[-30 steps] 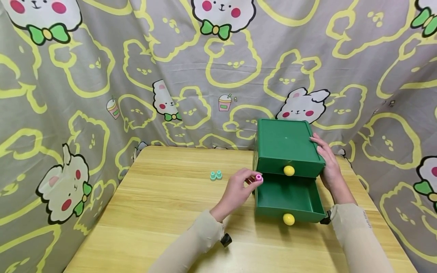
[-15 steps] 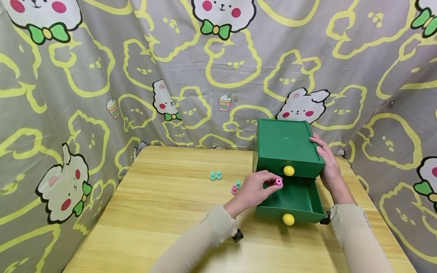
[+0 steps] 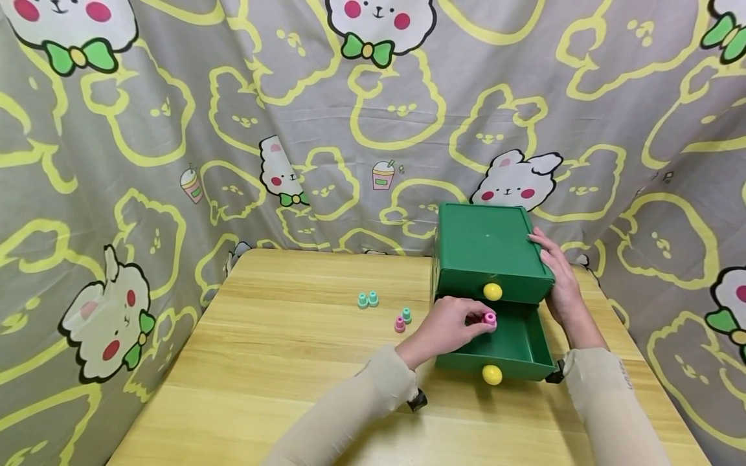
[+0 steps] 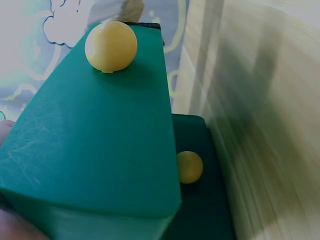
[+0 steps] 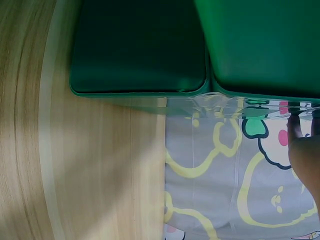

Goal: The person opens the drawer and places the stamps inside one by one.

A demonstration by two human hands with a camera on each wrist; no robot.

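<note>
My left hand (image 3: 445,328) pinches a small pink cone-shaped piece (image 3: 490,320) with a hollow top, between thumb and fingers. It hangs over the pulled-out lower drawer (image 3: 524,370) of a green drawer box (image 3: 486,236). The right hand (image 3: 559,281) rests along the box's right side, fingers lying near the top edge. In the right wrist view, part of that hand (image 5: 305,160) shows at the right edge. The left wrist view shows the lower drawer's front (image 4: 110,135) close up; only slivers of the left hand appear at its left edge.
Two teal cone pieces (image 3: 368,299) stand together on the wooden table (image 3: 280,362). Nearer the box stand another teal piece (image 3: 406,315) and a pink one (image 3: 399,323). The upper drawer, with a yellow knob (image 3: 492,292), is closed. A patterned curtain (image 3: 326,213) hangs behind.
My left hand has moved right with the pink piece, from the drawer's left edge to above its inside. The nearer teal and pink pieces have come into view. My right hand stays put.
</note>
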